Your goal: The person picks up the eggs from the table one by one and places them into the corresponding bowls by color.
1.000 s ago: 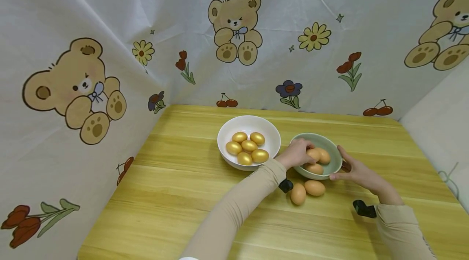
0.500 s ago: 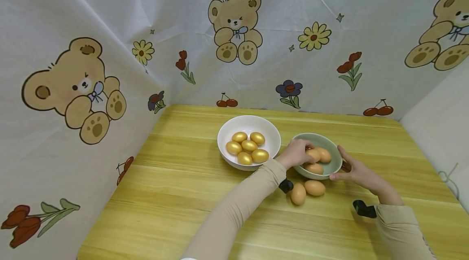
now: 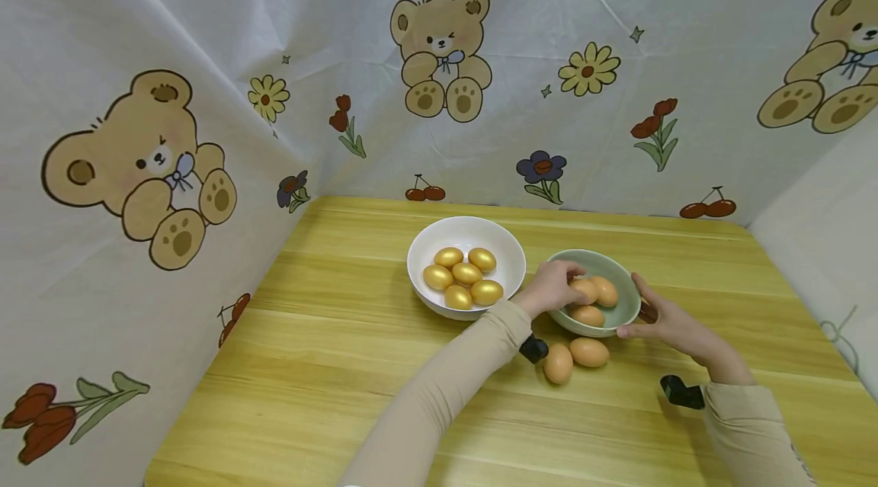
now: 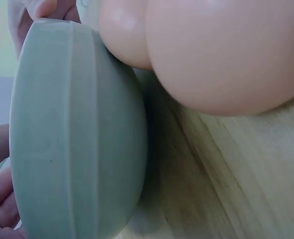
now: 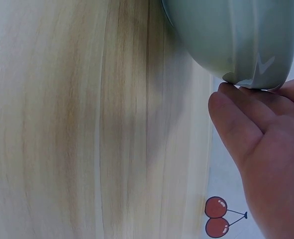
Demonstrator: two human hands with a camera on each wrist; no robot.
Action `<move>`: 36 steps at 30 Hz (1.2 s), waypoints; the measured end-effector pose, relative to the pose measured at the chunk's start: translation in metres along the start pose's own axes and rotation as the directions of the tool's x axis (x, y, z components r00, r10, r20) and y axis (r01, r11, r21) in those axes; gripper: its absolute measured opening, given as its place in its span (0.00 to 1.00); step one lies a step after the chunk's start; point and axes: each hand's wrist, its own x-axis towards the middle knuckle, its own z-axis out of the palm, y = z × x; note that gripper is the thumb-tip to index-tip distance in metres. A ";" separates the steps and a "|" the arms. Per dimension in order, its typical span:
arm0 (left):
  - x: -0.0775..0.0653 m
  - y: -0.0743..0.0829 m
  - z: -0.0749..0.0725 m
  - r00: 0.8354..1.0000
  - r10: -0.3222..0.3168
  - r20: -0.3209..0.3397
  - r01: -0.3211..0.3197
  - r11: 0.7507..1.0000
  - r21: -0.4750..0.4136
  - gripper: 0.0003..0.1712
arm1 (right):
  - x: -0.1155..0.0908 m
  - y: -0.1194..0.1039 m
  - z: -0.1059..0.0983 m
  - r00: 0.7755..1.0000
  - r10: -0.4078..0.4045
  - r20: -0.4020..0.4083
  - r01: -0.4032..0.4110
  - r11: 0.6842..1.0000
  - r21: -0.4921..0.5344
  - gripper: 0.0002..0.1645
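Note:
In the head view my left hand (image 3: pixel 552 287) reaches over the near-left rim of a pale green bowl (image 3: pixel 626 304). Its thumb and fingers grip a brown egg (image 3: pixel 584 289) inside, beside two more brown eggs. My right hand (image 3: pixel 668 327) holds the bowl's right side, thumb at the front rim and fingers further back. The right wrist view has these fingers (image 5: pixel 236 114) against the bowl wall. Two loose brown eggs (image 3: pixel 589 352) lie on the table just in front; they loom large beside the bowl in the left wrist view.
A white bowl (image 3: pixel 420 249) with several golden eggs (image 3: pixel 467 273) stands left of the green one, close to my left forearm. The wooden table (image 3: pixel 309 365) backs onto a bear-patterned cloth (image 3: pixel 507 144). A black wrist mount (image 3: pixel 533 348) sits near the loose eggs.
My left hand has shifted very slightly to the left with the egg in its fingers. The right hand, both bowls and the loose eggs have stayed in place.

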 end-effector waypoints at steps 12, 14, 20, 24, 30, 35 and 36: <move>-0.011 -0.017 -0.002 0.993 0.035 -0.114 -0.066 0.956 -0.286 0.26 | 0.000 0.001 0.001 1.000 -0.004 0.006 0.004 1.000 0.027 0.62; -0.016 -0.017 -0.006 0.993 0.032 -0.116 -0.069 0.940 -0.335 0.27 | 0.000 0.000 0.002 1.000 -0.004 0.008 0.004 0.999 0.033 0.62; -0.029 -0.016 -0.014 0.990 0.053 -0.132 -0.105 0.896 -0.432 0.29 | 0.000 0.000 0.002 1.000 -0.006 0.010 0.006 0.999 0.038 0.62; -0.038 -0.017 -0.019 0.989 0.074 -0.128 -0.128 0.860 -0.494 0.30 | 0.000 0.000 0.002 1.000 -0.004 0.008 0.004 0.999 0.036 0.62; -0.050 -0.021 -0.024 0.989 0.103 -0.101 -0.142 0.833 -0.535 0.28 | 0.000 0.000 0.001 1.000 -0.008 0.006 0.008 0.999 0.033 0.62; -0.063 -0.020 -0.031 0.990 0.125 -0.061 -0.138 0.830 -0.541 0.32 | 0.001 -0.001 0.001 1.000 -0.007 0.009 0.007 0.999 0.031 0.62; -0.066 -0.021 -0.032 0.990 0.130 -0.046 -0.134 0.832 -0.538 0.33 | 0.001 -0.001 0.000 1.000 -0.006 0.010 0.006 1.000 0.029 0.62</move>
